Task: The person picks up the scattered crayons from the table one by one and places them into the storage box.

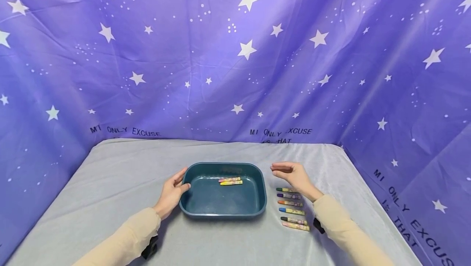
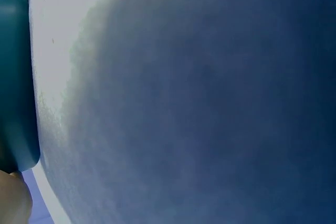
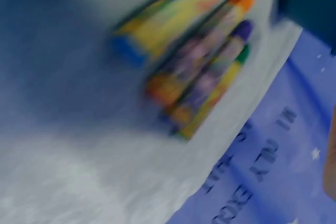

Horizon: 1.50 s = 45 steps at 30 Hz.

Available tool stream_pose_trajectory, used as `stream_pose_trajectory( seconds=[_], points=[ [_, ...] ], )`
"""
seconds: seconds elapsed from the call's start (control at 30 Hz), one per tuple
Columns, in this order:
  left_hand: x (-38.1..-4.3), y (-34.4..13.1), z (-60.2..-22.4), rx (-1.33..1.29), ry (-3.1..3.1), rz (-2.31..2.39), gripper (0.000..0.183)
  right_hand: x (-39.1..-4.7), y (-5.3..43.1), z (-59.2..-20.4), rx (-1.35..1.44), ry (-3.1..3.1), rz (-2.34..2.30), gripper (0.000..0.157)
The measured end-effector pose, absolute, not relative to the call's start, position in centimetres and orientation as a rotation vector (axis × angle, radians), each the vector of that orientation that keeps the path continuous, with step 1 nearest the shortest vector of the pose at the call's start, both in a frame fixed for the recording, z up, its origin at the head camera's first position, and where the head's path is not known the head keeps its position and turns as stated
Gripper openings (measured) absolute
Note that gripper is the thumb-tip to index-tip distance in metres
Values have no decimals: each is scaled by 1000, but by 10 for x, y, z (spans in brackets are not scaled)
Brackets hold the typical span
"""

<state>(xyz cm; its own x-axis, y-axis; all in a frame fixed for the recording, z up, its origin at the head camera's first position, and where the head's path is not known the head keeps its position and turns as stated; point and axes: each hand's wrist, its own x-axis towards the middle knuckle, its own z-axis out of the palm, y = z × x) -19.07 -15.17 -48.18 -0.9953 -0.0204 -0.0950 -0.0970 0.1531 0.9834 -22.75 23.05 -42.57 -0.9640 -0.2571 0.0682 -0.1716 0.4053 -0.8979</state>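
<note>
A dark teal rectangular basin (image 1: pixel 204 202) stands on the cloth in the head view. My left hand (image 1: pixel 172 192) grips its left rim, thumb over the inner side and fingers along the outside. Inside, toward the back, lie a pink crayon (image 1: pixel 224 180) and a yellow crayon (image 1: pixel 232 183) side by side. My right hand (image 1: pixel 294 176) hovers right of the basin with fingers extended and nothing visible in them. Below it a column of crayons runs toward me: green (image 1: pixel 281 189), purple (image 1: pixel 285 195), orange (image 1: pixel 287 203), blue (image 1: pixel 290 211), a dark one (image 1: pixel 292 220) and pink (image 1: pixel 295 226).
Grey cloth (image 1: pixel 121 184) covers the table. A purple star-printed curtain (image 1: pixel 206 53) hangs behind the table and along both sides. Dark bands are partly visible under both sleeves. The right wrist view shows several crayons (image 3: pixel 210 80), blurred.
</note>
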Motion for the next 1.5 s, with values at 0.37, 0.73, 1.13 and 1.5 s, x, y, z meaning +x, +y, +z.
stream_pose_trajectory(
  seconds=[0.37, 0.73, 1.13, 1.5],
  points=[
    [-188, -154, -479, -123, 2339, 2014, 62, -228, 269, -453, -164, 2580, -1760, 48],
    [-189, -152, -482, -110, 2329, 2000, 63, -222, 293, -477, -114, 2558, -1646, 42],
    [-190, -152, -480, -132, 2326, 1995, 64, -223, 293, -487, -238, 2605, -1467, 34],
    [-191, -152, -481, -150, 2323, 2004, 63, -223, 286, -489, -212, 2693, -1352, 24]
  ],
)
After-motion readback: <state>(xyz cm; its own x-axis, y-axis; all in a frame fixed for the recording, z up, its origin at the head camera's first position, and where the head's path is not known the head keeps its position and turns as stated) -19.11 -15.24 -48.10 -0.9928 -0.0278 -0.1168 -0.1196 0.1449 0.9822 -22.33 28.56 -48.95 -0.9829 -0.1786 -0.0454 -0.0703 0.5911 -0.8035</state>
